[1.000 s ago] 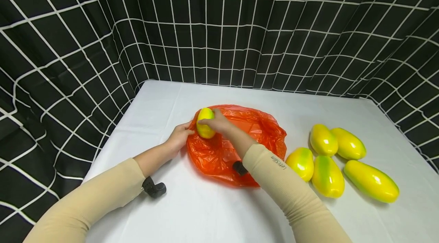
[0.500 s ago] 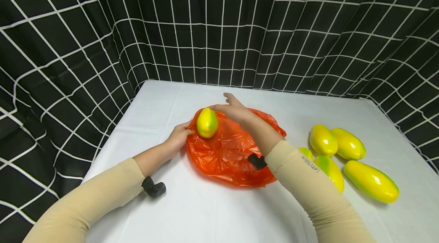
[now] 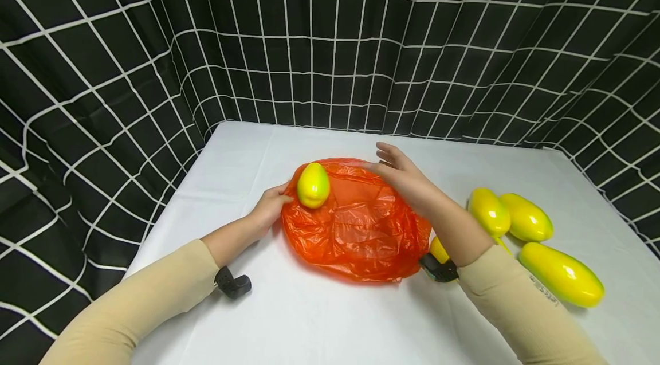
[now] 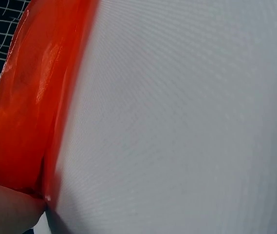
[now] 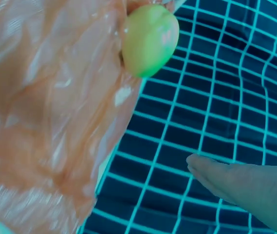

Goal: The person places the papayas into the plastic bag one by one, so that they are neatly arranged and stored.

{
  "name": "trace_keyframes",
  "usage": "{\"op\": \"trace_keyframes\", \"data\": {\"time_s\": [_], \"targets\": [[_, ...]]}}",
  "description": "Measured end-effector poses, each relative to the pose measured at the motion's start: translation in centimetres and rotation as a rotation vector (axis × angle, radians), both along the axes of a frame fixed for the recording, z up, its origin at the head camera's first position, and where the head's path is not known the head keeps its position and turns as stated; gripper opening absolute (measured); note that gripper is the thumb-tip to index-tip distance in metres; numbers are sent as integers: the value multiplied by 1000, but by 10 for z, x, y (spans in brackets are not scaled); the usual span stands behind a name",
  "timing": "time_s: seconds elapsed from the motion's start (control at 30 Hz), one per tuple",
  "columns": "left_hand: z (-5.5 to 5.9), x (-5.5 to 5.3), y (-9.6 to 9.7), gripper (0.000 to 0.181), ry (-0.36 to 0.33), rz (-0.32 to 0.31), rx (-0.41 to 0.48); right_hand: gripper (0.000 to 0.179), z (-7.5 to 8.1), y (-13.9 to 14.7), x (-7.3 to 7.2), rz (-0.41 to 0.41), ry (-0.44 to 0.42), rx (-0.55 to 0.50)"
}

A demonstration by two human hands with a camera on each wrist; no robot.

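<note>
Head: red plastic bag (image 3: pixel 361 239), spread on desk (image 3: pixel 319 325); one yellow-green fruit (image 3: pixel 313 186) at its left end; other fruits (image 3: pixel 562 274) to the right. Left hand (image 3: pixel 269 208), pinching the bag's rim; right hand (image 3: pixel 407 179), fingers extended, holding nothing.
Left wrist: bag rim; loosened pinch could let it sag.
Right wrist: fruit at bag's margin, might then roll off.

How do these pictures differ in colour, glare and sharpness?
Head view: mostly crisp, with glare on the long yellow fruit, lines curving on the grid curtain. Left wrist view: white tablecloth greyish and soft, with a shadow beside the left hand. Right wrist view: blue-green tint, the red bag washed to pale orange, slightly soft overall.
</note>
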State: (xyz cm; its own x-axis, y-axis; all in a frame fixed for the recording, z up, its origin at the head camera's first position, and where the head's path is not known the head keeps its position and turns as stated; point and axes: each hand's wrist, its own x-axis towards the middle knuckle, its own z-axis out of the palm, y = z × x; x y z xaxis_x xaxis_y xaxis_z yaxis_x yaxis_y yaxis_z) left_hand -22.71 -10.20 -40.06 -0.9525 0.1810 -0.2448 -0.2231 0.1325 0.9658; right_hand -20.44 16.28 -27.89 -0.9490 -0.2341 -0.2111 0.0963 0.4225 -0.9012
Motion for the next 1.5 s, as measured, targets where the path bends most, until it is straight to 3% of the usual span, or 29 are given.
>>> {"op": "trace_keyframes", "data": {"time_s": [0.13, 0.47, 0.8, 1.27, 1.5], "targets": [[0, 0, 1, 55, -3, 1, 1, 76, 2, 23, 12, -22, 33, 2], [0, 0, 1, 55, -8, 3, -13, 78, 4, 86, 33, -166, 50, -63], [-2, 0, 1, 54, -5, -2, -12, 73, -14, 128, 57, -221, 14, -49], [-3, -1, 0, 53, -11, -4, -8, 74, -36, 124, 91, -253, -24, -212], [-1, 0, 1, 53, -14, 5, 2, 76, -50, 115, 98, -274, 17, -146]]}}
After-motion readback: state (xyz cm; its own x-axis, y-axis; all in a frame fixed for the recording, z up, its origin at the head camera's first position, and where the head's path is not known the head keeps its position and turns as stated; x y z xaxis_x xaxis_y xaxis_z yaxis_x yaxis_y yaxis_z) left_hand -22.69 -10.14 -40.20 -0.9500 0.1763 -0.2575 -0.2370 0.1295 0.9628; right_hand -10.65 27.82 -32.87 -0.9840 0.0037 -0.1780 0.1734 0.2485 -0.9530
